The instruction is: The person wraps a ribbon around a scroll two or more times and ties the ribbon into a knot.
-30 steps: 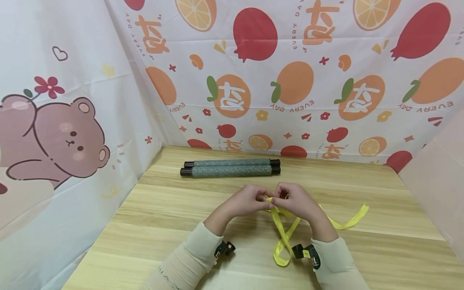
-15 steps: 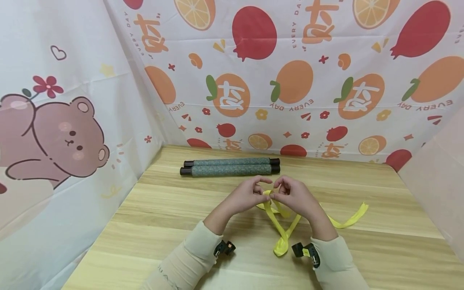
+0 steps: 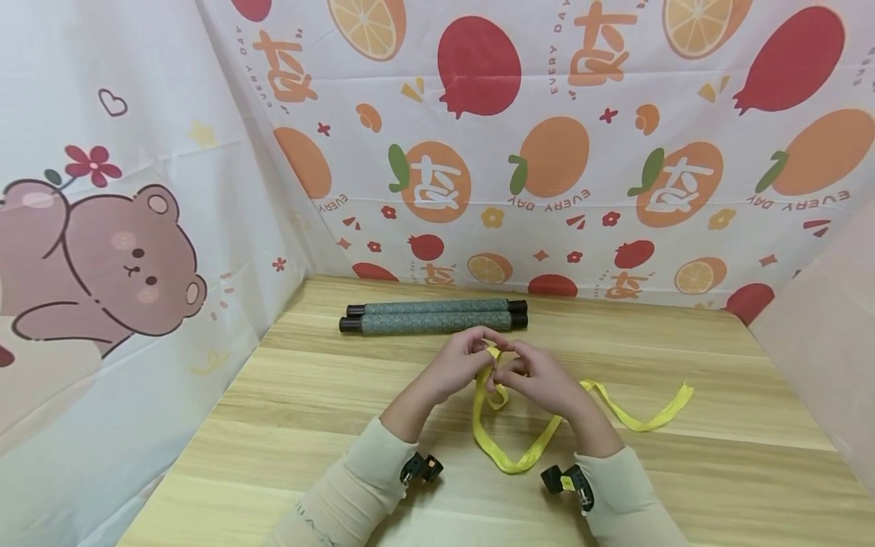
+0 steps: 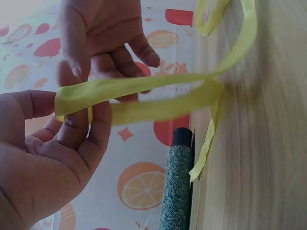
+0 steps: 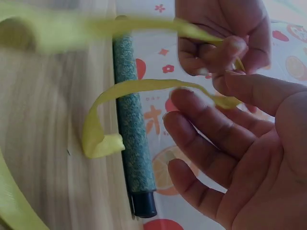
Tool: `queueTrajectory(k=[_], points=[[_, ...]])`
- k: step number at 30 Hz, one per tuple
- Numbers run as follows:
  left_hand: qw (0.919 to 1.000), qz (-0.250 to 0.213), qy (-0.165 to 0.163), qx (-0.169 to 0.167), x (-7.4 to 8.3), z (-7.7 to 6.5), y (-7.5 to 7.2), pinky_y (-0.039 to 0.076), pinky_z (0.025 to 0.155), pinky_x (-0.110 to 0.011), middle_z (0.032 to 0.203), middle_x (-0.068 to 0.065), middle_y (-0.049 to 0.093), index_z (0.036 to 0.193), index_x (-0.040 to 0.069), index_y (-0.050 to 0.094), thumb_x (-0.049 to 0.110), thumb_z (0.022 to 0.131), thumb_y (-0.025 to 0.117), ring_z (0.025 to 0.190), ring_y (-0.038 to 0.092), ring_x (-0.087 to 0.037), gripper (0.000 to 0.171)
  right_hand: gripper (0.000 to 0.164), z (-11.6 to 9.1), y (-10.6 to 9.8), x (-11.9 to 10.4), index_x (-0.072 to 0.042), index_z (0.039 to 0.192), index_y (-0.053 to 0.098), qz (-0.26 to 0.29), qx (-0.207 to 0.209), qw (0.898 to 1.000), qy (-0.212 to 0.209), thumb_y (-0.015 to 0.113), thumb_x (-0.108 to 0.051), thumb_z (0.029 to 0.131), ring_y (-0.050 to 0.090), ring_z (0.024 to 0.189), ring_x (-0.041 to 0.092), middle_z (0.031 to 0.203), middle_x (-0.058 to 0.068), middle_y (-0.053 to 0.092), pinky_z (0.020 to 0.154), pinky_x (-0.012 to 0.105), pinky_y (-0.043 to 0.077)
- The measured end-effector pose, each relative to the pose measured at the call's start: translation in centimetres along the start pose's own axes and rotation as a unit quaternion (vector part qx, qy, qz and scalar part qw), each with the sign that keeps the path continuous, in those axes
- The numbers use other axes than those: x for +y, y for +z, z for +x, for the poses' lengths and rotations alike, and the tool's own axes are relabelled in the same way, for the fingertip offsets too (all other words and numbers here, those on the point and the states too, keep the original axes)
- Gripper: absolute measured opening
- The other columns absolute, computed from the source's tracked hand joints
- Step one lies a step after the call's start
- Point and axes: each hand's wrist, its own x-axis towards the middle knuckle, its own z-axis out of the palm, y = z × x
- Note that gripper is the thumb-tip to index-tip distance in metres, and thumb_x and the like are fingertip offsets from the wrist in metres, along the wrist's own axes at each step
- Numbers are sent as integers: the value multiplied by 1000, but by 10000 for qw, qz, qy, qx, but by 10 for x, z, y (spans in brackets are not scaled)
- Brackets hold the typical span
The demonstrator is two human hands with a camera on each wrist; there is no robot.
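Note:
A long yellow ribbon (image 3: 509,463) is looped between the two hands and drapes down to the table. My left hand (image 3: 451,368) holds it near the fingertips; in the left wrist view a ribbon fold wraps past the fingers of that left hand (image 4: 53,153). My right hand (image 3: 547,384) meets the left from the other side, its thumb and index finger pinching the ribbon. In the right wrist view the other fingers of my right hand (image 5: 259,148) are spread loosely, and a short ribbon end hangs beyond them. The exact pinch points are partly hidden by fingers.
Two rolled scrolls (image 3: 437,322) with green patterned covers and black end knobs lie side by side behind the hands. The ribbon's other tail trails across the wooden table (image 3: 718,471) to the right. A fruit-print cloth (image 3: 554,152) hangs at the back.
Both hands have shifted slightly left and toward the scrolls. The ribbon's small twisted loop near the front has opened into one wide, hanging curve.

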Motion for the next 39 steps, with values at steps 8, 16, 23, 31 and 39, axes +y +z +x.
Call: queueTrajectory(k=[8, 16, 23, 31, 39], points=[[9942, -851, -86, 651, 1, 2, 1, 59, 68, -30, 107, -16, 72, 112, -1, 71, 5, 95, 55, 74, 69, -12, 25, 18, 5, 9, -7, -5, 113, 47, 586, 385, 9971, 281, 52, -20, 102, 70, 88, 33, 93, 17, 72, 83, 50, 54], [9870, -1481, -9, 624, 2, 3, 1, 55, 59, -28, 108, -13, 72, 127, 3, 65, -1, 92, 49, 67, 68, -14, 38, 41, 10, 9, -10, -5, 140, 40, 1947, 363, 9781, 639, 38, -18, 100, 70, 89, 18, 101, 9, 71, 84, 37, 56], [9947, -816, 297, 553, -3, -3, 0, 57, 80, -27, 130, -7, 65, 134, 8, 60, -1, 97, 56, 104, 69, -16, 39, 50, 8, 17, -10, -10, 149, 26, 3020, -227, 9523, 377, 38, -34, 106, 73, 86, 27, 90, 8, 72, 86, 45, 56], [9943, 640, 450, 721, -8, -11, -1, 57, 82, -29, 117, -3, 72, 125, 14, 68, 3, 90, 68, 102, 69, -17, 36, 62, 6, 29, -4, -18, 151, 23, 2922, -565, 9530, 561, 56, -35, 101, 58, 54, 14, 70, 2, 61, 61, 33, 53], [9248, 3433, 1516, 620, -8, -21, -14, 52, 65, -17, 95, 1, 76, 110, 11, 75, 13, 90, 72, 80, 68, -5, 21, 52, 2, 33, -2, -15, 146, 42, 1317, -658, 9875, 556, 58, -30, 100, 35, 45, 11, 56, -2, 44, 45, 25, 33]])
